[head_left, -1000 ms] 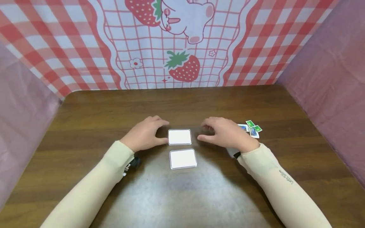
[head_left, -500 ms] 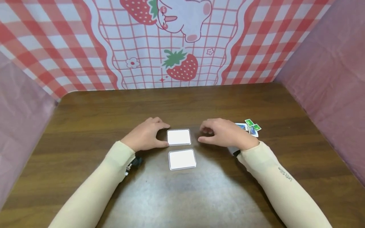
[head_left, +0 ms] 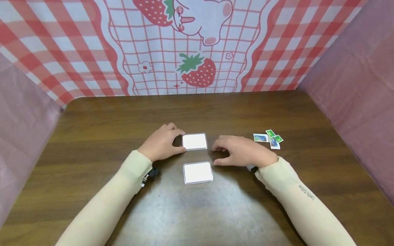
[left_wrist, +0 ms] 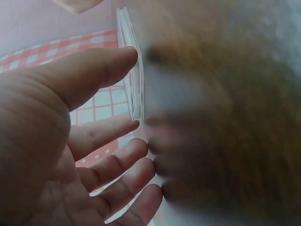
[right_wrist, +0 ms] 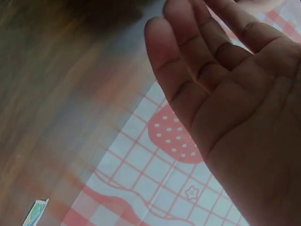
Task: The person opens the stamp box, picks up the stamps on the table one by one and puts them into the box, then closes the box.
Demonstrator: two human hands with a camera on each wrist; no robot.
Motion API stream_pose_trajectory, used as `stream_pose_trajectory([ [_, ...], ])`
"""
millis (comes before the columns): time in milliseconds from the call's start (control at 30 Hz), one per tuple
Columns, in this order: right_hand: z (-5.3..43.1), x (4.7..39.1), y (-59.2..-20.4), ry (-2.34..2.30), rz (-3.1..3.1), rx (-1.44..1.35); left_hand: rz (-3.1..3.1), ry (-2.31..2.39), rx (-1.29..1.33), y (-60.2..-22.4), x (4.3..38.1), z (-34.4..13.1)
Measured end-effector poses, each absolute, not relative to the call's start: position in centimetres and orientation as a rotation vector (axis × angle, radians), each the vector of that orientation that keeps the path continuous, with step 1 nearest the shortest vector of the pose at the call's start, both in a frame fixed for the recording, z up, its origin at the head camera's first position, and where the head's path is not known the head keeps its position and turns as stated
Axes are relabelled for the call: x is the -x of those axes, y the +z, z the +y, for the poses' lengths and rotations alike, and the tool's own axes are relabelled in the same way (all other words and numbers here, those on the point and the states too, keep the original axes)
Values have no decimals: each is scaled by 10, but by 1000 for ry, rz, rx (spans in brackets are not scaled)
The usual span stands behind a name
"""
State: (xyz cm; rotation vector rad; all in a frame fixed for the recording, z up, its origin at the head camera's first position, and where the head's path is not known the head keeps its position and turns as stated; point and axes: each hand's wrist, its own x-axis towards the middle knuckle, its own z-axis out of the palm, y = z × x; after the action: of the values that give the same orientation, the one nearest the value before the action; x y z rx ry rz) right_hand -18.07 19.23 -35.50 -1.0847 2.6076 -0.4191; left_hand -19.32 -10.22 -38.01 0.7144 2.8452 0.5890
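Note:
Two flat clear-rimmed plastic cases with white faces lie on the table, a far case (head_left: pixel 194 141) and a near case (head_left: pixel 198 172). My left hand (head_left: pixel 163 142) grips the far case at its left end, index finger at the back corner and thumb at the front one. Seen edge-on in the left wrist view, that case (left_wrist: pixel 137 96) has the thumb against its side. My right hand (head_left: pixel 243 151) is just right of the cases, fingers loosely bent and holding nothing. In the right wrist view the palm of the right hand (right_wrist: pixel 235 94) is bare.
Several small white-bordered picture pieces lie right of the right hand: a blue picture (head_left: pixel 261 138), another blue picture (head_left: pixel 274 143) and green pieces (head_left: pixel 270 133) overlapping it. A strawberry-print checked cloth (head_left: pixel 166 78) hangs behind the wooden table (head_left: pixel 123 116).
My left hand has pushed the far case away from me, widening the gap to the near case. My right hand has shifted slightly nearer to me, uncovering more of the blue picture.

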Motion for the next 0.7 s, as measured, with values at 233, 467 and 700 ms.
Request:
stream_pose_trajectory([
  [233,183,172,-356,-382,2520,1094,2838,572,-671,-373,193,-102],
  [467,170,162,-357,-361,2468,1101,2727,516,-817,-359,171,-107],
  [700,166,161,-360,-279,2567,1062,2572,512,-909,-357,152,-93],
])
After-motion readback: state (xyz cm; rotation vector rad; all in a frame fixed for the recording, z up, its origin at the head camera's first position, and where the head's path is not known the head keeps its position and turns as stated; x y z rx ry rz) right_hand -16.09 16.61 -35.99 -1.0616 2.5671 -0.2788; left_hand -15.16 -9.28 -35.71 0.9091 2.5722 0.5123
